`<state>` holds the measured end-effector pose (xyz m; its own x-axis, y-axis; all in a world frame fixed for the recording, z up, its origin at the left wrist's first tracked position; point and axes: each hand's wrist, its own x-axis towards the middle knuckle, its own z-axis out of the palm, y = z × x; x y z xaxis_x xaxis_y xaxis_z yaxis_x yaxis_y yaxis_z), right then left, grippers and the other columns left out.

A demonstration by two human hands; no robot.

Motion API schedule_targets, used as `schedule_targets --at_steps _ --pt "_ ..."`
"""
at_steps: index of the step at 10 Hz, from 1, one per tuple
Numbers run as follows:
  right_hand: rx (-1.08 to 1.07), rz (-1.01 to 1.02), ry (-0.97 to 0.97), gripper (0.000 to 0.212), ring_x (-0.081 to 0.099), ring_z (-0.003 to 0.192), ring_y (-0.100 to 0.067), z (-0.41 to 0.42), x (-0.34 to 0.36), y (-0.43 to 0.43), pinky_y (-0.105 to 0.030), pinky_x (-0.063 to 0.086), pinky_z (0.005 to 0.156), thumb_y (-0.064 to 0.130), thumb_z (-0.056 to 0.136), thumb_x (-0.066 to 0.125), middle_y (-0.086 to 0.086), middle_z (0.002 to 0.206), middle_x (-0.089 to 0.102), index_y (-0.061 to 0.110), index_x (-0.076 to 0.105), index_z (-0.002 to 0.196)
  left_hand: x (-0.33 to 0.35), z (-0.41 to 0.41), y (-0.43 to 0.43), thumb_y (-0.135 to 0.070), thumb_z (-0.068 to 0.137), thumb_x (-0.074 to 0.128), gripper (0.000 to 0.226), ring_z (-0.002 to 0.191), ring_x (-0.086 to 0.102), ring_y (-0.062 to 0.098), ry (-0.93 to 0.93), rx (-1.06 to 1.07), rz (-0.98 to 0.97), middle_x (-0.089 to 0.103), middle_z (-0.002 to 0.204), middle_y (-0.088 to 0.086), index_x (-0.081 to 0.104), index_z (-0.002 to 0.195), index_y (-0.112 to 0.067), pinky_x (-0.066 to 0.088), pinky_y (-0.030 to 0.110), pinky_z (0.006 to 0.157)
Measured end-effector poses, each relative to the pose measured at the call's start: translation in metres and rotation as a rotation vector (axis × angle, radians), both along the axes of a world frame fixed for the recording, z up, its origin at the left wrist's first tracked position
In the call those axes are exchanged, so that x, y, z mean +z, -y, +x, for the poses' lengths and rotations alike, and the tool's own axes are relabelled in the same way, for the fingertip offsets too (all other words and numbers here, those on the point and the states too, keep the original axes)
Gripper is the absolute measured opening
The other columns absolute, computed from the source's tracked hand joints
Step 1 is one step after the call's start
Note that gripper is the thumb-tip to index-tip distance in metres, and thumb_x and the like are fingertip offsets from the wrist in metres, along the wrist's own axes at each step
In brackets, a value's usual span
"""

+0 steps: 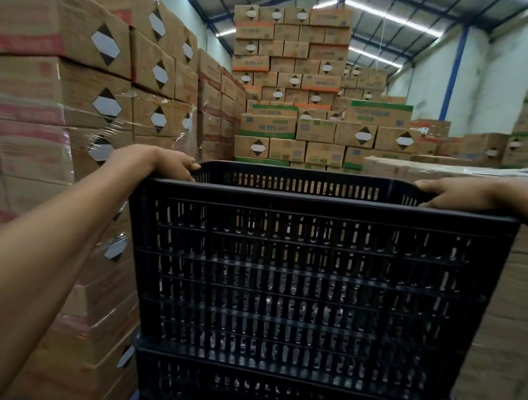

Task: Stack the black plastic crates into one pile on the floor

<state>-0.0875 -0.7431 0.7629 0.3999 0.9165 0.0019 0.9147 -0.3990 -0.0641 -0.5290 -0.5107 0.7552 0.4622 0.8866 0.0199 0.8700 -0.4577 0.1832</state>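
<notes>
A black slotted plastic crate [307, 277] fills the middle of the view at chest height, open side up. It rests on another black crate [278, 388] whose top part shows along the bottom edge. My left hand [170, 162] grips the top crate's rim at its far left corner, fingers curled over the edge. My right hand [450, 194] grips the rim at the right side, fingers wrapped over it. The inside of the top crate and the floor under the pile are hidden.
Shrink-wrapped cardboard boxes [78, 131] rise in a tall wall close on the left. More cardboard boxes [494, 300] stand tight on the right. Tall stacks of cartons [292, 80] fill the warehouse behind the crates.
</notes>
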Motion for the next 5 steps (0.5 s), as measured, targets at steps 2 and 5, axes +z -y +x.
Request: schedule_targets --at_steps 2,5 --pt "-0.073 0.069 0.052 0.062 0.042 0.138 -0.025 -0.037 0.003 0.007 -0.043 0.029 0.117 0.041 0.097 0.054 -0.008 0.152 0.044 0.018 0.036 0.151 0.004 -0.003 0.027 -0.021 0.096 0.053 0.051 0.136 0.044 0.021 0.068 -0.02 -0.007 0.047 0.149 0.005 0.044 0.146 -0.02 0.032 0.03 0.107" --pt "0.086 0.273 -0.15 0.051 0.027 0.147 -0.012 -0.037 0.007 0.074 -0.039 0.013 0.124 0.044 0.099 0.044 0.01 0.158 0.032 0.029 0.041 0.148 0.003 -0.04 0.068 -0.036 0.095 0.054 0.037 0.106 0.057 0.012 0.462 -0.119 0.251 0.065 0.128 0.001 0.061 0.131 -0.028 0.041 0.029 0.091"
